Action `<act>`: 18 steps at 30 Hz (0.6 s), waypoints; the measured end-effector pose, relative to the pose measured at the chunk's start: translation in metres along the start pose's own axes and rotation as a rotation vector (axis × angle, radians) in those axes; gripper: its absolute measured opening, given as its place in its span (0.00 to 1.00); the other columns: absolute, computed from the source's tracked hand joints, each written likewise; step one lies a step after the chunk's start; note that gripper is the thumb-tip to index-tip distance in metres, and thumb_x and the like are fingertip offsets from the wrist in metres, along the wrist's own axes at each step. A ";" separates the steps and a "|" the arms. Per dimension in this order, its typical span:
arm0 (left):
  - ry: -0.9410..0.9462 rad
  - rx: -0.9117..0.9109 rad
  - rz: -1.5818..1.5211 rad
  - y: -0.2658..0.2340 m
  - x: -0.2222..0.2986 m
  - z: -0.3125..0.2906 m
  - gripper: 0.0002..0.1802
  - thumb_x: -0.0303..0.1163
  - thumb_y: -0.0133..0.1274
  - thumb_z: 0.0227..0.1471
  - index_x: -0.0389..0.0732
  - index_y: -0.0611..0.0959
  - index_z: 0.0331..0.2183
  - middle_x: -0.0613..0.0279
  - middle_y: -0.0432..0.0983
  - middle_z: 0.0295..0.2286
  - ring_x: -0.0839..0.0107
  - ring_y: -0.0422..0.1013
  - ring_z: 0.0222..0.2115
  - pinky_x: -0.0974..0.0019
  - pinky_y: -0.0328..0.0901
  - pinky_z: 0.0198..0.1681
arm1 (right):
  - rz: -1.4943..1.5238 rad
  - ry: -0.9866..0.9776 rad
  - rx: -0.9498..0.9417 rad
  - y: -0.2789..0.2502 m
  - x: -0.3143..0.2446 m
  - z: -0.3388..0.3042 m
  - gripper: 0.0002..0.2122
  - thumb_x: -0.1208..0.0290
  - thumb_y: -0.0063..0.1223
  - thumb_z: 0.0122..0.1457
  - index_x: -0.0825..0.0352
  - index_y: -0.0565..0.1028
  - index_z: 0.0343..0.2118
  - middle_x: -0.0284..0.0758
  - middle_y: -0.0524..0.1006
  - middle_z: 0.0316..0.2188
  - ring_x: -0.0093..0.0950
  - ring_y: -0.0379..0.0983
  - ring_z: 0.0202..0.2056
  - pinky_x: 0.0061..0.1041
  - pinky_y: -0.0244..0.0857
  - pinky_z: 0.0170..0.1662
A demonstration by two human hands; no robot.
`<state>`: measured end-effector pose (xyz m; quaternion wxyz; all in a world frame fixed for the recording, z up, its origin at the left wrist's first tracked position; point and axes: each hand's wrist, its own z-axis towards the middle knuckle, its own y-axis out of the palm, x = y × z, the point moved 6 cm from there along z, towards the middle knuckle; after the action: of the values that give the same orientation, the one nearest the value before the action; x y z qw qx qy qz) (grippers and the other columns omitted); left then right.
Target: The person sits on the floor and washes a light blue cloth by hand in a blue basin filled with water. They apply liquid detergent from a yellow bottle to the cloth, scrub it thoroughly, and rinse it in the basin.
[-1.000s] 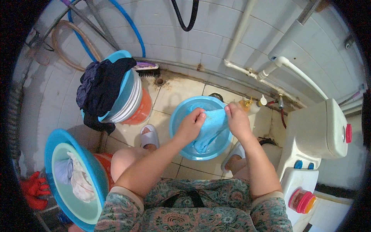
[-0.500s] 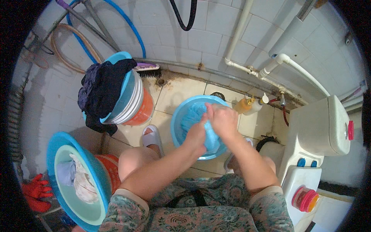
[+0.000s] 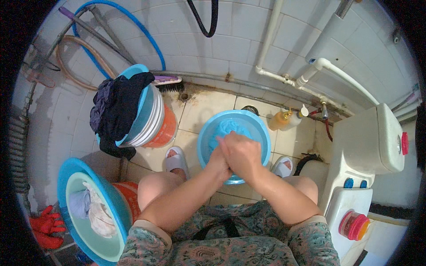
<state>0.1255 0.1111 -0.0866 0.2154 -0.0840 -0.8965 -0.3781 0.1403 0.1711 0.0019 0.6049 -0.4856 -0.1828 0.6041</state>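
Observation:
Between my feet stands a light blue basin (image 3: pixel 263 156) with a wet blue cloth (image 3: pixel 230 127) in it. Above its near half my two hands press together. My right hand (image 3: pixel 243 153) is closed, its knuckles up, and lies over the fingers of my left hand (image 3: pixel 219 162). The left hand is closed too, pressed up against the right. The cloth bunches just beyond the fingers and seems to run in under them; the part inside the grip is hidden by the hands.
Left, dark clothes (image 3: pixel 126 104) hang over a blue basin on an orange-and-white bucket (image 3: pixel 162 131). Nearer, a pale green basin (image 3: pixel 84 235) holds light clothes (image 3: pixel 100 215). Pump bottles (image 3: pixel 280 119) stand behind right; a toilet (image 3: pixel 355 146) is at right, a scrub brush (image 3: pixel 168 84) by the wall.
My hands have drawn slightly nearer to me and closed together. The cloth that hung below the right hand is now hidden, and more shows beyond the fingers. The view has shifted a little.

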 end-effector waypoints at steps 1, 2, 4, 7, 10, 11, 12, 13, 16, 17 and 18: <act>0.006 0.055 0.090 0.004 0.001 -0.002 0.23 0.46 0.39 0.55 0.38 0.69 0.44 0.59 0.68 0.40 0.68 0.66 0.40 0.60 0.61 0.43 | 0.021 -0.019 0.013 -0.001 -0.002 -0.001 0.15 0.60 0.44 0.55 0.63 0.70 0.16 0.37 0.72 0.17 0.38 0.70 0.20 0.35 0.63 0.20; 0.011 0.109 0.181 0.005 0.003 -0.003 0.25 0.47 0.39 0.55 0.36 0.68 0.45 0.58 0.68 0.41 0.68 0.66 0.40 0.60 0.61 0.44 | -0.011 0.059 -0.034 0.004 0.010 0.001 0.16 0.60 0.44 0.55 0.63 0.70 0.16 0.37 0.72 0.17 0.38 0.70 0.20 0.35 0.63 0.21; -0.067 0.151 0.215 0.005 0.003 -0.002 0.28 0.51 0.39 0.54 0.36 0.68 0.45 0.58 0.69 0.40 0.68 0.67 0.39 0.61 0.62 0.43 | -0.085 0.219 -0.113 0.015 0.048 0.008 0.16 0.59 0.43 0.56 0.63 0.70 0.16 0.38 0.72 0.17 0.38 0.70 0.20 0.37 0.63 0.22; -0.109 0.143 0.224 0.011 0.009 -0.007 0.30 0.54 0.39 0.53 0.38 0.66 0.47 0.56 0.67 0.44 0.64 0.66 0.43 0.56 0.61 0.46 | 0.174 0.433 -0.178 0.025 0.070 0.000 0.19 0.54 0.43 0.56 0.64 0.69 0.16 0.38 0.71 0.17 0.32 0.68 0.20 0.30 0.62 0.25; -0.061 0.102 0.164 0.004 0.022 -0.002 0.31 0.54 0.38 0.53 0.39 0.65 0.48 0.54 0.67 0.44 0.62 0.66 0.44 0.53 0.62 0.46 | 0.687 0.699 -0.250 0.036 0.086 -0.010 0.21 0.51 0.41 0.57 0.65 0.70 0.18 0.35 0.72 0.18 0.26 0.67 0.23 0.27 0.61 0.28; -0.037 0.088 0.136 0.000 0.027 0.003 0.30 0.54 0.38 0.54 0.38 0.65 0.48 0.54 0.67 0.43 0.62 0.66 0.43 0.53 0.62 0.46 | 0.900 0.789 -0.267 0.040 0.088 -0.013 0.21 0.51 0.41 0.57 0.66 0.70 0.19 0.34 0.72 0.18 0.24 0.67 0.24 0.27 0.60 0.29; -0.012 0.096 0.176 -0.006 0.031 0.010 0.30 0.54 0.37 0.54 0.38 0.65 0.48 0.53 0.68 0.43 0.62 0.66 0.43 0.54 0.61 0.46 | 0.888 0.735 -0.314 0.037 0.083 -0.012 0.20 0.51 0.42 0.57 0.65 0.69 0.19 0.31 0.71 0.18 0.22 0.65 0.24 0.25 0.59 0.29; 0.012 0.104 0.217 -0.012 0.036 0.016 0.30 0.53 0.37 0.54 0.38 0.65 0.47 0.53 0.68 0.42 0.63 0.66 0.43 0.55 0.61 0.47 | 0.875 0.683 -0.359 0.030 0.075 -0.010 0.20 0.52 0.44 0.56 0.65 0.68 0.19 0.29 0.69 0.18 0.19 0.63 0.24 0.23 0.59 0.29; 0.120 0.042 0.509 -0.008 0.043 0.016 0.30 0.55 0.38 0.53 0.37 0.69 0.44 0.56 0.68 0.40 0.67 0.65 0.42 0.60 0.60 0.45 | 0.968 0.608 -0.311 0.006 0.066 0.000 0.17 0.56 0.47 0.56 0.64 0.67 0.20 0.25 0.67 0.19 0.16 0.60 0.24 0.20 0.57 0.28; 0.162 0.006 0.634 -0.003 0.044 0.014 0.30 0.55 0.39 0.53 0.37 0.71 0.42 0.58 0.68 0.39 0.70 0.64 0.41 0.62 0.61 0.43 | 1.020 0.596 -0.263 -0.002 0.066 0.003 0.15 0.57 0.48 0.56 0.64 0.67 0.20 0.24 0.67 0.19 0.16 0.60 0.24 0.19 0.57 0.28; 0.165 -0.069 0.626 0.005 0.041 0.011 0.29 0.54 0.40 0.53 0.37 0.71 0.42 0.58 0.67 0.39 0.70 0.63 0.41 0.63 0.60 0.43 | 1.091 0.584 -0.214 -0.009 0.066 0.005 0.14 0.58 0.48 0.56 0.63 0.67 0.21 0.24 0.66 0.19 0.15 0.59 0.24 0.18 0.56 0.28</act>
<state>0.0872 0.1221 -0.0718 0.3904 -0.3320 -0.7932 -0.3289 0.1548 0.2345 -0.0130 0.1825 -0.7118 0.2049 0.6466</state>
